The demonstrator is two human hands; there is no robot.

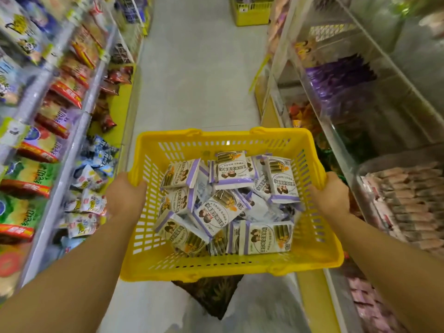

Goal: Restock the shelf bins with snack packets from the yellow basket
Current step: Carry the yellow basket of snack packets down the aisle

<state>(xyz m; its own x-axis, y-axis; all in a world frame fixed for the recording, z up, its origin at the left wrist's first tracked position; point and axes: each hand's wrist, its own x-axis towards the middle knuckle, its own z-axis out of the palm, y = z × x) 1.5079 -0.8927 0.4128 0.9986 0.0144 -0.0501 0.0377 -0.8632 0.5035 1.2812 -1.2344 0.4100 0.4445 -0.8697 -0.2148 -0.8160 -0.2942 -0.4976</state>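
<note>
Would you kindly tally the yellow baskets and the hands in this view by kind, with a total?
Yellow baskets: 2 (held basket; far basket on the aisle floor)
Hands: 2 (left hand and right hand, each gripping a side rim of the held basket)
Total: 4
The snack packets in the held basket overlap too much for a sure count.

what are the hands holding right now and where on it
Both hold the yellow basket by its top rim: left hand on the left side, right hand on the right.
</note>
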